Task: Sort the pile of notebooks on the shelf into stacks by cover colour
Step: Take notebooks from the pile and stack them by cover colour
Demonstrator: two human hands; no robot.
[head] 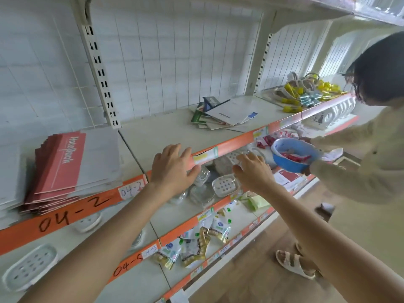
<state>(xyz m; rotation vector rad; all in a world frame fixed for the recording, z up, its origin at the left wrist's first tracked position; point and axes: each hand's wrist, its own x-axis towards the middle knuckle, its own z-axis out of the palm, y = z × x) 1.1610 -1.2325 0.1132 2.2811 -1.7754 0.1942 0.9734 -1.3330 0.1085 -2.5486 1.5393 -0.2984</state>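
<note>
A neat stack of red-and-grey notebooks (pixel 65 169) lies on the shelf (pixel 164 130) at the left. Farther right on the same shelf sits a loose pile of mixed notebooks (pixel 223 113), white, green and dark blue covers overlapping. My left hand (pixel 172 169) hovers at the shelf's orange front edge, fingers spread and holding nothing. My right hand (pixel 253 171) is beside it, just in front of and below the edge, fingers relaxed and empty. Both hands are well short of the mixed pile.
Another person (pixel 371 149) stands at the right holding a blue bowl (pixel 293 155). Baskets with yellow and teal items (pixel 306 92) fill the shelf's far right. Lower shelves hold soap dishes (pixel 224 185), clear containers and snack packets (pixel 196 243). Slotted uprights (pixel 98 68) divide the back panel.
</note>
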